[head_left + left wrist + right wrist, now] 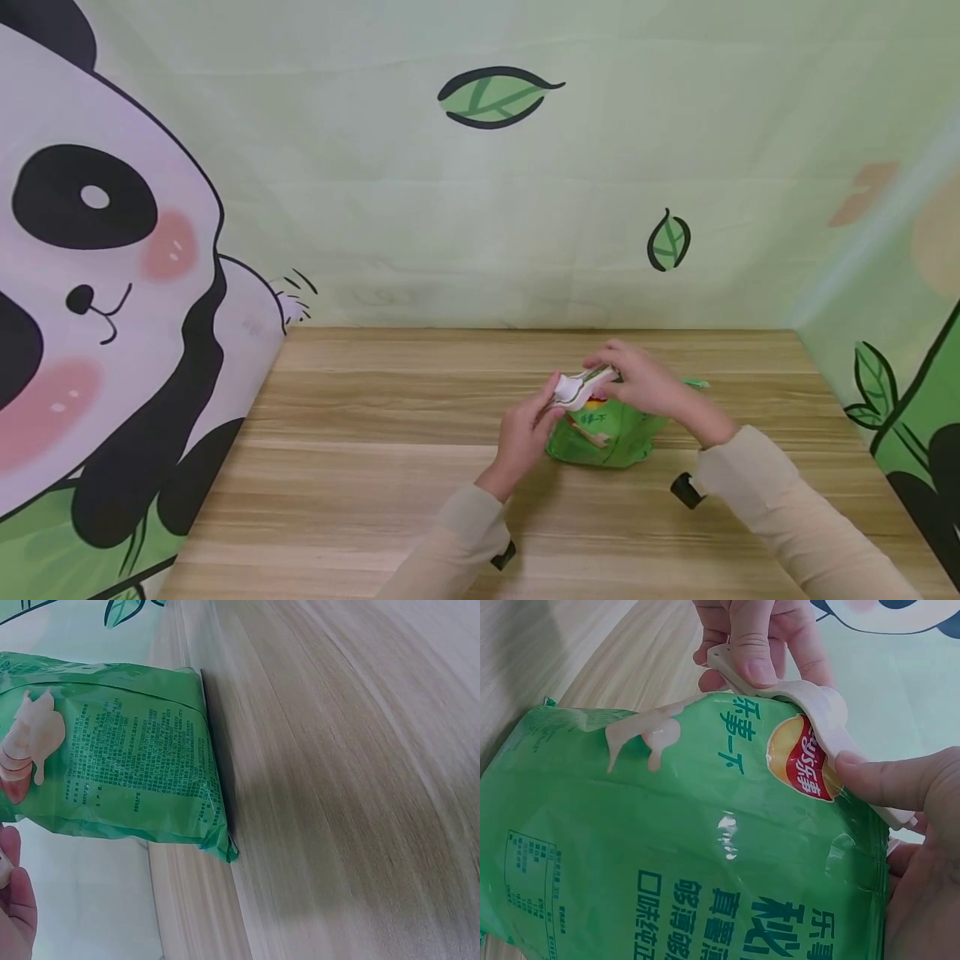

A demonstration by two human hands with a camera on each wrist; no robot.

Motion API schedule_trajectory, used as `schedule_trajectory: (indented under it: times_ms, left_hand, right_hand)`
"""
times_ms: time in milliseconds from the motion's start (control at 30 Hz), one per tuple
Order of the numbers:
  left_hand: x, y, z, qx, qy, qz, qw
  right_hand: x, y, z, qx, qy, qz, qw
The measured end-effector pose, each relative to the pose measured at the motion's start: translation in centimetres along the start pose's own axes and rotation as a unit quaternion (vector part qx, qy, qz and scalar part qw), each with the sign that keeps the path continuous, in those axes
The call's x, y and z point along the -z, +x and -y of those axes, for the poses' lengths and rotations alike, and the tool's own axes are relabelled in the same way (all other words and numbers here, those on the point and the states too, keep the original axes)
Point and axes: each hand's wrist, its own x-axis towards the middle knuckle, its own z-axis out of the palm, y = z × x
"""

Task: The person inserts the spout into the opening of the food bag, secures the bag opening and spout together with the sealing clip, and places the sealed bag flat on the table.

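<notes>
A green chip bag (609, 440) stands on the table, its printed front facing the right wrist view. Across its top edge lies a long white bag clip (819, 720) with a wavy outline. My left hand (522, 433) pinches one end of this clip between thumb and fingers. At the other end, my right hand (647, 385) grips the clip, thumb on the near side and fingers behind. In the left wrist view the bag's text-covered side (135, 750) shows, with only part of my left hand (16, 900) at the edge. Whether the clip is fastened, I cannot tell.
The wood-grain table (360, 492) extends to a pale green backdrop (360, 167) with printed leaves and a large panda at the left. Black camera mounts (686, 492) hang below both cuffs.
</notes>
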Motion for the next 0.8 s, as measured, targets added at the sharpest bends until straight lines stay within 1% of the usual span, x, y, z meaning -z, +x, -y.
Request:
schedule_trajectory:
  times_ms: [267, 500, 700, 800]
  left_hand:
    - [0.01, 0.11, 0.02, -0.003, 0.017, -0.007, 0.9998]
    - [-0.08, 0.09, 0.06, -0.001, 0.013, -0.006, 0.9999]
    - [-0.02, 0.07, -0.04, -0.005, 0.03, 0.004, 0.9995]
    - [0.07, 0.06, -0.07, 0.004, 0.037, 0.02, 0.9991]
  right_hand:
    - [0.04, 0.02, -0.14, 0.005, -0.001, -0.007, 1.0]
    - [-0.13, 0.08, -0.07, 0.006, -0.003, -0.019, 1.0]
    - [-0.24, 0.16, -0.07, 0.005, 0.0, -0.022, 1.0]
    - [-0.27, 0.21, -0.02, 0.005, 0.002, -0.02, 1.0]
